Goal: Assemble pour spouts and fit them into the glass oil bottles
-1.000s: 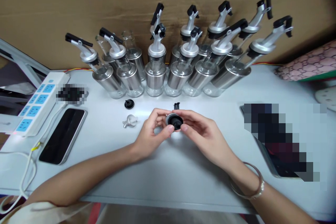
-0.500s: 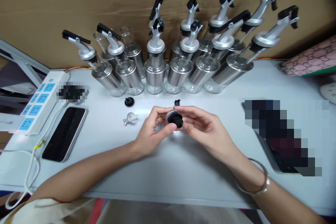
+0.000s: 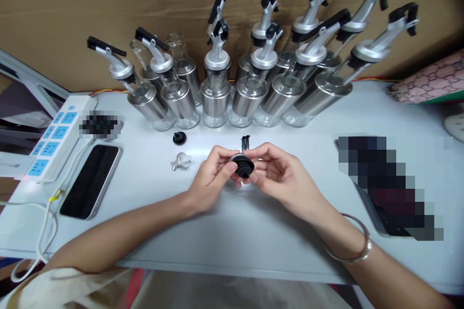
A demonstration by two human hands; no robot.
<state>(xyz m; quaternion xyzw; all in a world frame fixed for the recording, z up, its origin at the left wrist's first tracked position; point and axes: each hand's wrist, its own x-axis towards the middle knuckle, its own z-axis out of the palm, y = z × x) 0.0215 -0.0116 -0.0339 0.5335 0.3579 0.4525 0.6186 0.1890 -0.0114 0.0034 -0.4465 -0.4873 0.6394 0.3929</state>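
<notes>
Between my two hands, above the middle of the table, is a bottle pourer top [image 3: 243,167], its ribbed black stopper facing me and a silver rim around it. My left hand [image 3: 213,178] pinches it from the left, thumb on the rim. From the right, my right hand [image 3: 284,176] closes on it with thumb and fingertips. Just beyond my fingers lie small black lever pieces [image 3: 245,142]. Left of my hands, a silver pourer part [image 3: 181,161] rests on the table, with a loose black stopper [image 3: 179,138] behind it.
Several glass-and-steel oil bottles [image 3: 215,96] with lever pourers line the back; two at back left have bare necks. At left are a white power strip [image 3: 60,135], a phone [image 3: 91,181] and a white cable [image 3: 47,227]. A blurred-out dark device [image 3: 387,193] lies at right.
The pourer top has been tilted so its black stopper points more directly at me. My hands stay close together around it. The view has shifted slightly.
</notes>
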